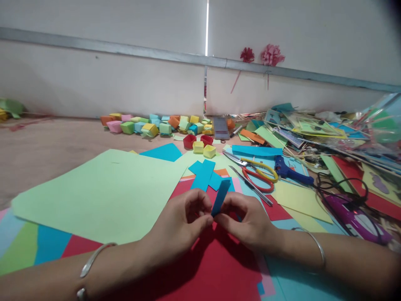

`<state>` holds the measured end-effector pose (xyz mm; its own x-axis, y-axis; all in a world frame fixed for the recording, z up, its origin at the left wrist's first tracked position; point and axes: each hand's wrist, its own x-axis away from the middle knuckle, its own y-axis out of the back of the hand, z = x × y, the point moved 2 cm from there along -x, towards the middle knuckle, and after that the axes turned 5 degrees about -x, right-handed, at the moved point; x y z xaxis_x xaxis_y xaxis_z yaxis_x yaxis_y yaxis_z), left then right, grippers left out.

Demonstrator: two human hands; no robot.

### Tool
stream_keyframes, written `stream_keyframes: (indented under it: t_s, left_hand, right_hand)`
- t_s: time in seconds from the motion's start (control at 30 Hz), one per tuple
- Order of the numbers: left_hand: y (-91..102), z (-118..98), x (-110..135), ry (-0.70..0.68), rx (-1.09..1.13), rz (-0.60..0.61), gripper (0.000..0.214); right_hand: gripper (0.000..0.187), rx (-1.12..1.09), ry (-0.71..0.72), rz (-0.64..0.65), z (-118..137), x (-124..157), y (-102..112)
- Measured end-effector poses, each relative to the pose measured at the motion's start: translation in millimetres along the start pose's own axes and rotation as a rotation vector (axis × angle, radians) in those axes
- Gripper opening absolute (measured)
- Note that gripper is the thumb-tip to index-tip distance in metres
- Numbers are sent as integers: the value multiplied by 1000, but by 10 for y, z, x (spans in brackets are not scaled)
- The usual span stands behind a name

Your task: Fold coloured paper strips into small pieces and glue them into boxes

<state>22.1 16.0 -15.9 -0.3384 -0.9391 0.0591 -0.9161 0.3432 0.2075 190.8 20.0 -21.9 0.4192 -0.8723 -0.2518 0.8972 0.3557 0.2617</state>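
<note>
A blue paper piece stands tilted just below the centre of the frame, pinched at its lower end between the fingertips of the left hand and the right hand. Each grip is closed on it — one from either side — which probably steadies so light a piece and leaves its upper end free. The fingers hide the lower end, so I cannot tell whether it is creased there.

At lower centre, under the hands, a red sheet lies over other coloured paper, seemingly as a smooth surface to work on. Flat blue cut-outs lie just beyond the fingers, presumably for easy reach. Right of centre, scissors and a slim cutter lie near the right hand, with a blue glue gun beside them — close, yet out of the fingers' way. Small paper boxes stand grouped above and left of centre, towards the back of the desk, perhaps leaving the front for the sheets.
</note>
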Motion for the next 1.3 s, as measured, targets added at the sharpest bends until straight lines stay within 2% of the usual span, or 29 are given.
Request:
stream_keyframes:
  t_s: [0.1,0.27,0.4,0.53,0.63,0.77,0.9,0.97,1.1,1.3]
  left_hand:
    - [-21,-11,-6,42,8,61,18]
    - [-45,-5,-23,111,93,154,23]
    - [-36,-17,-34,167,89,154,26]
    - [-18,-74,-13,105,-28,73,21]
    - [-25,-95,7,106,4,102,19]
    - [-32,-65,7,150,74,135,20]
    - [-40,-16,-14,135,191,132,20]
    - [-50,3,-17,147,256,156,19]
    - [-54,25,1,200,357,156,16]
    - [-50,3,10,235,409,144,16]
  right_hand:
    - [1,-29,-21,-28,-18,-3,-3]
    - [8,-56,-15,-25,-37,-13,9]
    - [11,18,87,-8,-3,-8,22]
    - [12,59,152,-33,56,1,17]
    - [12,71,175,-20,84,6,3]
    - [8,34,144,14,64,2,-17]
    - [7,-156,-25,18,-13,-25,-28]
    - [6,-226,-59,29,-32,-36,-29]
    - [4,-234,-9,53,-23,-46,-12]
    - [14,-32,112,-1,4,-33,25]
